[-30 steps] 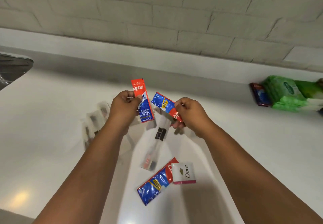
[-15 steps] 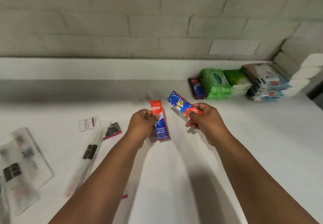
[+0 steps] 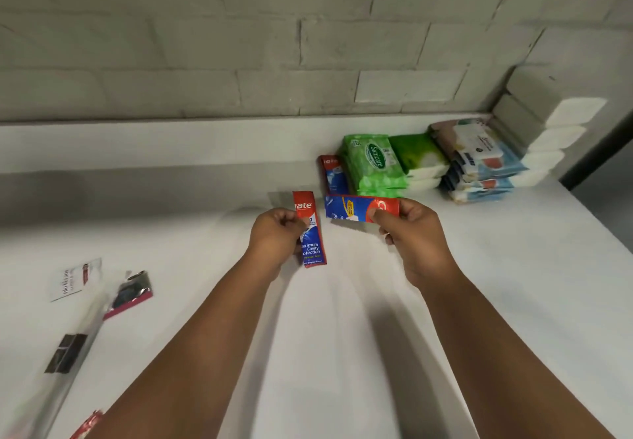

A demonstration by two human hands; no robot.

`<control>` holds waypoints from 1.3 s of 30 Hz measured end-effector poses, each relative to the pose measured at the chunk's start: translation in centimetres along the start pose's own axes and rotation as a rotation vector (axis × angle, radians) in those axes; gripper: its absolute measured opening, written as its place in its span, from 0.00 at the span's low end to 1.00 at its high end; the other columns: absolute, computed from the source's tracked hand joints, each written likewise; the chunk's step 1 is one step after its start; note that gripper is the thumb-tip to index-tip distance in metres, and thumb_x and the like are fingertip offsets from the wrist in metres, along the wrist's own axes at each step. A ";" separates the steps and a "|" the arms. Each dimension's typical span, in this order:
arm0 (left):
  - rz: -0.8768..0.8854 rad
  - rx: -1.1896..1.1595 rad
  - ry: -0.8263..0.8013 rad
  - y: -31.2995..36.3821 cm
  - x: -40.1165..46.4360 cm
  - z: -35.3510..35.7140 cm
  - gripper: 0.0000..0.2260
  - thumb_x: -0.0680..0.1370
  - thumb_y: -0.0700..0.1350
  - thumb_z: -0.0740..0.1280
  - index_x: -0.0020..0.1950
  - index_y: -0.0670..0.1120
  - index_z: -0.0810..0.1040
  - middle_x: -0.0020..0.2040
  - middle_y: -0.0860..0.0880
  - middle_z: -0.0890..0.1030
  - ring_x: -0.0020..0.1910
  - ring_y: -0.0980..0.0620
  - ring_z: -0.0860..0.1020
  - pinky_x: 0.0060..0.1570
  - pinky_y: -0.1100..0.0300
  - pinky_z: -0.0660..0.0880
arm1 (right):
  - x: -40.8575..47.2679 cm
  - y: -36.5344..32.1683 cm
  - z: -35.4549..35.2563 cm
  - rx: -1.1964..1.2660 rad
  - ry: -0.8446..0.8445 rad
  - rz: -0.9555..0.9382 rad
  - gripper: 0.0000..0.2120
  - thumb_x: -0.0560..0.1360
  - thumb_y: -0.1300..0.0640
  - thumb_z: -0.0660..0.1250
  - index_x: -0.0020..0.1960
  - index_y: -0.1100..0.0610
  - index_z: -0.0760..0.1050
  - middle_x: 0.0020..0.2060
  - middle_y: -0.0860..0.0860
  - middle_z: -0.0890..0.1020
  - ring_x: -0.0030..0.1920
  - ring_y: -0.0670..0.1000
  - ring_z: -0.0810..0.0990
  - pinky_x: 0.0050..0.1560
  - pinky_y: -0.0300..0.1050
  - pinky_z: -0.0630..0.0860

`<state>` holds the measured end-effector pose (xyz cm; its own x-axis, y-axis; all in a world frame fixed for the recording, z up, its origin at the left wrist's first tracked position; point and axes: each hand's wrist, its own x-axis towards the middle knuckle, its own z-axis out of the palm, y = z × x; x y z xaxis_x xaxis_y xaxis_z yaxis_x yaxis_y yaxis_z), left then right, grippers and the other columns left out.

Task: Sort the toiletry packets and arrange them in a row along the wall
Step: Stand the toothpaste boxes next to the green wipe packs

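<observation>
My left hand (image 3: 275, 236) pinches an upright red and blue toothpaste sachet (image 3: 310, 233) above the white counter. My right hand (image 3: 412, 233) pinches a second toothpaste sachet (image 3: 356, 208), held sideways. Both hover just in front of a row along the wall: a red toothpaste packet (image 3: 331, 173) leaning there, green wipe packs (image 3: 373, 163), a green and white stack (image 3: 419, 157), and blue and white packs (image 3: 479, 161). At the left lie loose items: a white sachet (image 3: 73, 279), a dark pink-edged sachet (image 3: 132, 293) and a clear toothbrush sleeve (image 3: 68, 353).
The white counter (image 3: 342, 353) meets a low ledge (image 3: 171, 137) under a grey brick wall. A white stepped block (image 3: 555, 130) stands in the right corner. The counter's right edge (image 3: 603, 226) drops off beyond the packs. A red wrapper (image 3: 87, 423) peeks out at bottom left.
The view has swung right and both hands carried their sachets toward the row at the wall. The right sachet turned from slanted to nearly level.
</observation>
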<state>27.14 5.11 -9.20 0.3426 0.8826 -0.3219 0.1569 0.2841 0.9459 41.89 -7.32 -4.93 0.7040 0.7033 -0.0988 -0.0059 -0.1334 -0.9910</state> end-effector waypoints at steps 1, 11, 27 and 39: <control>0.004 0.004 0.004 0.0 0.3 0.1 0.06 0.76 0.39 0.70 0.40 0.44 0.76 0.41 0.44 0.81 0.38 0.49 0.81 0.45 0.51 0.80 | 0.4 -0.1 0.0 0.039 0.003 0.017 0.01 0.73 0.62 0.70 0.44 0.58 0.80 0.34 0.56 0.76 0.35 0.52 0.69 0.34 0.42 0.65; 0.084 0.041 -0.039 1.0 2.6 0.5 0.03 0.75 0.41 0.71 0.47 0.44 0.79 0.43 0.43 0.84 0.37 0.48 0.81 0.38 0.55 0.78 | 3.0 0.5 2.3 0.085 -0.085 0.132 0.04 0.77 0.55 0.68 0.47 0.55 0.77 0.39 0.54 0.84 0.34 0.52 0.84 0.39 0.46 0.80; -0.012 -0.063 -0.035 4.2 10.2 5.8 0.06 0.75 0.36 0.70 0.43 0.45 0.76 0.38 0.47 0.79 0.32 0.55 0.77 0.27 0.69 0.76 | 5.1 2.3 1.8 0.168 0.106 0.114 0.05 0.71 0.64 0.74 0.42 0.57 0.80 0.35 0.50 0.85 0.37 0.52 0.84 0.44 0.50 0.81; 0.031 -0.003 0.036 3.6 12.1 6.2 0.06 0.72 0.36 0.72 0.41 0.44 0.77 0.38 0.44 0.80 0.32 0.52 0.79 0.29 0.65 0.78 | 5.9 2.1 1.8 0.238 0.151 0.097 0.09 0.71 0.63 0.74 0.50 0.63 0.79 0.44 0.56 0.85 0.42 0.55 0.85 0.47 0.51 0.81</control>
<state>37.62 14.48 -9.93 0.3139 0.9037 -0.2911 0.1438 0.2578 0.9554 44.78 -2.20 -7.76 0.7898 0.5807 -0.1976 -0.2324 -0.0149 -0.9725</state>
